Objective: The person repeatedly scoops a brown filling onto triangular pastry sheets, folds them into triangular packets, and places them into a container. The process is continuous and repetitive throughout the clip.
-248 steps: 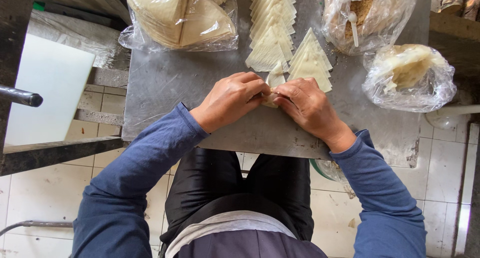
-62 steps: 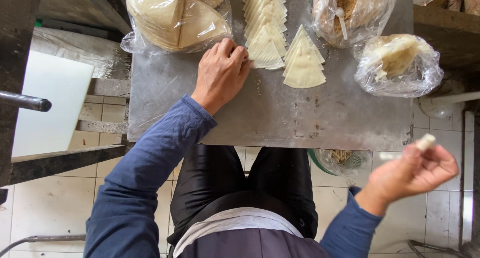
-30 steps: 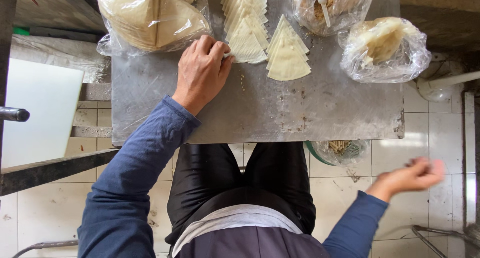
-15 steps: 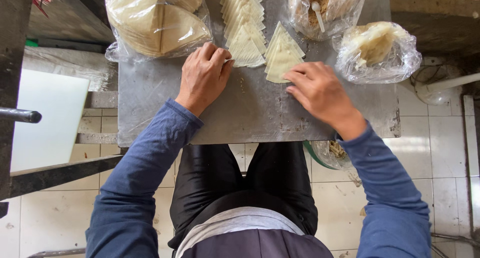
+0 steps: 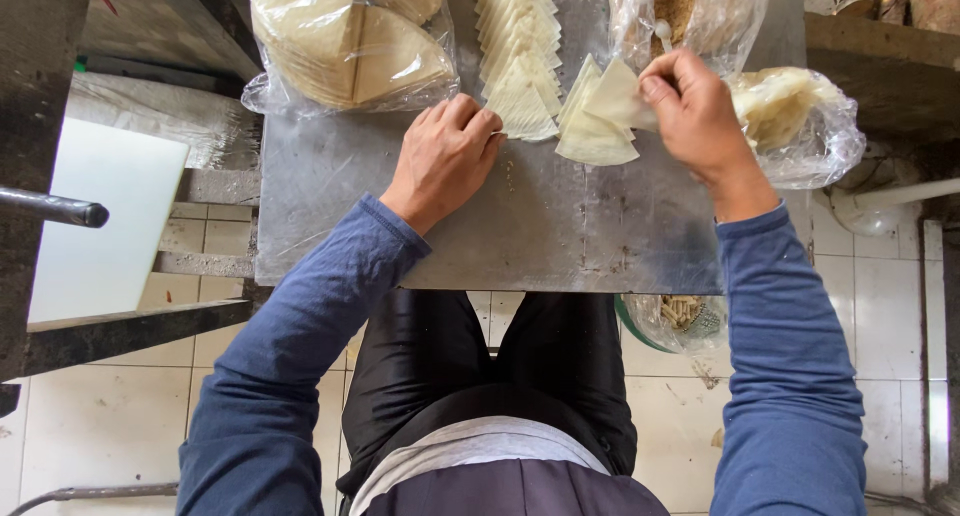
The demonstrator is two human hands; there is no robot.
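The right hand point(image 5: 700, 116) has moved from the near part of the counter point(image 5: 560, 236) to the far right. Its fingers now pinch the top dough sheet point(image 5: 615, 96), lifted from the small pile of wedge sheets point(image 5: 595, 141). The left hand point(image 5: 445, 156) stays where it was, fingers curled, pressing the near end of the long row of sheets point(image 5: 515, 51). The bags have not changed: one bag of round sheets point(image 5: 350, 46) at the far left, and one bag point(image 5: 800, 116) just right of the right hand.
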